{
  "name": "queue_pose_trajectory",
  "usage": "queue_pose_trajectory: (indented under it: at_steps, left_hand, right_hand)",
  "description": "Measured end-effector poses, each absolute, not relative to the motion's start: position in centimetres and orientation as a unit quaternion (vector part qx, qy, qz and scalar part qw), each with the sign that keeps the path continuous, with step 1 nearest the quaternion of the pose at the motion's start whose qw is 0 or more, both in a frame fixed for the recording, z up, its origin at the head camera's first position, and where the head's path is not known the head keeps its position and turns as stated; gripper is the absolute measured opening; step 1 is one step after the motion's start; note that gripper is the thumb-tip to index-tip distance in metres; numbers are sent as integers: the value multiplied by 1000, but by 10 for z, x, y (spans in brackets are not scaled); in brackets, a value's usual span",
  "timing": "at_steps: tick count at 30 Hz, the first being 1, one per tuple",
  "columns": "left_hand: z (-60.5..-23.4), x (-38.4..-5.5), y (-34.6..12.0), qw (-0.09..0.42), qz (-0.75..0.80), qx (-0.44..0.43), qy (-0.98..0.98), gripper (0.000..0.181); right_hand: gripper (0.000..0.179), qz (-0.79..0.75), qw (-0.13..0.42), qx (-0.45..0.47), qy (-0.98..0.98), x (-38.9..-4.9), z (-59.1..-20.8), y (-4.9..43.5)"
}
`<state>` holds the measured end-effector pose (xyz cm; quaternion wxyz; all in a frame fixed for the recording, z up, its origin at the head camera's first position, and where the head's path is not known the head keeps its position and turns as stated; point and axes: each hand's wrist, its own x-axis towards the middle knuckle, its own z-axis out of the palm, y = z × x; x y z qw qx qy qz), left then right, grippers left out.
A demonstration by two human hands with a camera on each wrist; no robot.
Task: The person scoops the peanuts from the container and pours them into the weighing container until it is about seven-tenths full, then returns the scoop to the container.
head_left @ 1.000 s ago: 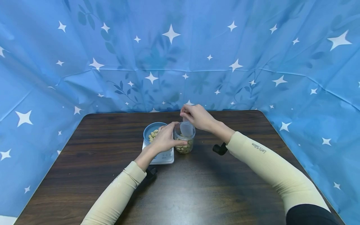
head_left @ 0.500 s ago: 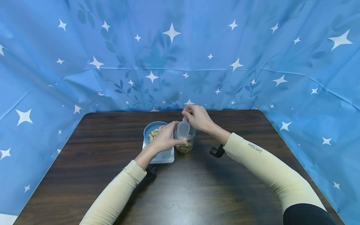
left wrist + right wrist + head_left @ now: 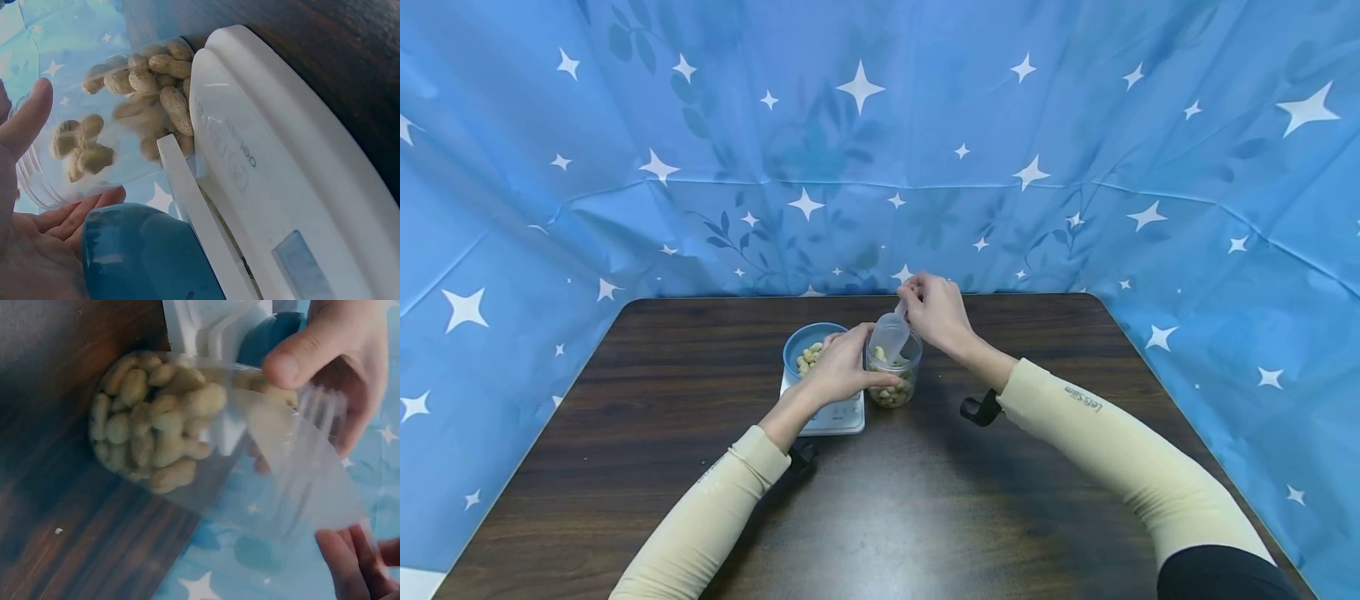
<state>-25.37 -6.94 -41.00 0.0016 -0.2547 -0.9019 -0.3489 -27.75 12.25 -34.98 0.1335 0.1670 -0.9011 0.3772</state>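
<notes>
A clear jar (image 3: 911,370) of unshelled peanuts (image 3: 140,419) stands upright beside the scale. My left hand (image 3: 841,367) grips it near the mouth, thumb on the near side and fingers on the far side. Between thumb and fingers, my right hand (image 3: 937,313) pinches the handle of a translucent plastic scoop (image 3: 891,335). The scoop's cup sits tilted in the jar's mouth. A small cluster of peanuts (image 3: 81,149) shows high in the jar, apart from the heap below, apparently in the scoop.
Left of the jar, a blue bowl (image 3: 796,340) with peanuts rests on a white kitchen scale (image 3: 838,423), partly hidden by my left hand. A dark wooden table (image 3: 880,517) lies beneath, with a blue star-patterned curtain (image 3: 880,150) close behind its far edge.
The scoop first shifted left in the jar, then tipped and rose slightly, its handle now leaning to the right. My right hand moved slightly up and right. My left hand stayed on the jar.
</notes>
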Motion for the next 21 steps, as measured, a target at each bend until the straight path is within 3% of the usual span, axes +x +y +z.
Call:
queue_pose_trajectory:
  at_steps: [9,16,21]
  left_hand:
    - [-409,-255,-70,-3,-343,-258,-903,88]
    - [-409,-255,-71,0,-341,-260,-903,86]
    - [-409,-255,-71,-4,-342,-255,-904,85]
  right_hand:
    - [20,316,101,229,-915,-272,-358,112]
    - [23,374,82,150,-912,-275,-361,119]
    - [27,473,34,83,-877,-279,-354,129]
